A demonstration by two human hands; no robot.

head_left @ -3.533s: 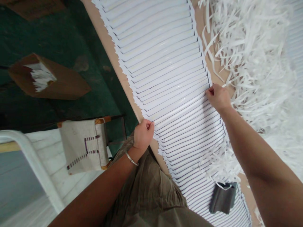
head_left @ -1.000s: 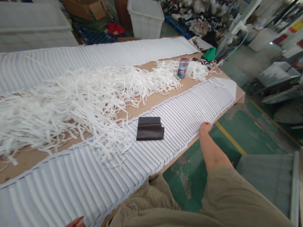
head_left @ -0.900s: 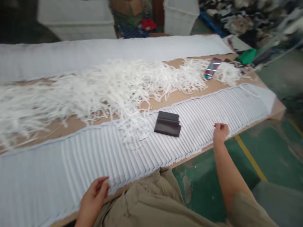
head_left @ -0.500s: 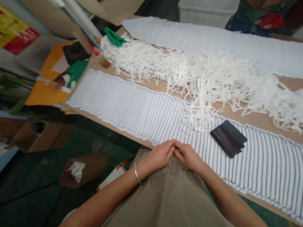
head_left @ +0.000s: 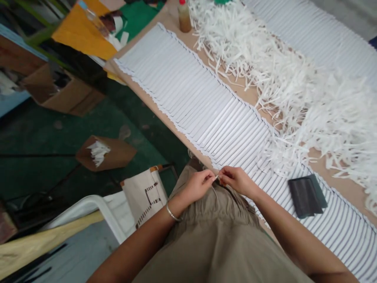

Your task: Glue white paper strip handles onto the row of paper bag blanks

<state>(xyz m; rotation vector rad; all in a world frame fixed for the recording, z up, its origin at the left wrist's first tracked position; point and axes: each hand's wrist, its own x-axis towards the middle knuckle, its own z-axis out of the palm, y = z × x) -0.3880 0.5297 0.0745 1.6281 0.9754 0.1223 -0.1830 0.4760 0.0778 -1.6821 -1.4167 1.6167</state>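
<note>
Close together at my waist, in front of the brown garment, my two hands meet at the table's near edge. The fingertips of my left hand are pinched on one end of a thin pale strip. My right hand pinches the same strip from the other side; whether it is a cord or a strip of material I cannot tell. Just beyond lies a long row of overlapping white sheets with dark edges. A folded black piece rests on the row, right of my right hand.
A heap of white shredded strips runs along the brown table. At its far end stands a small bottle with a red cap. Left and below are a cardboard box, a paper bag, a cloth bag and a white chair.
My view has turned left and down, bringing the chair and cloth bag into sight. My hands, clasped together before, have drawn slightly apart with the pale strip showing between their fingertips.
</note>
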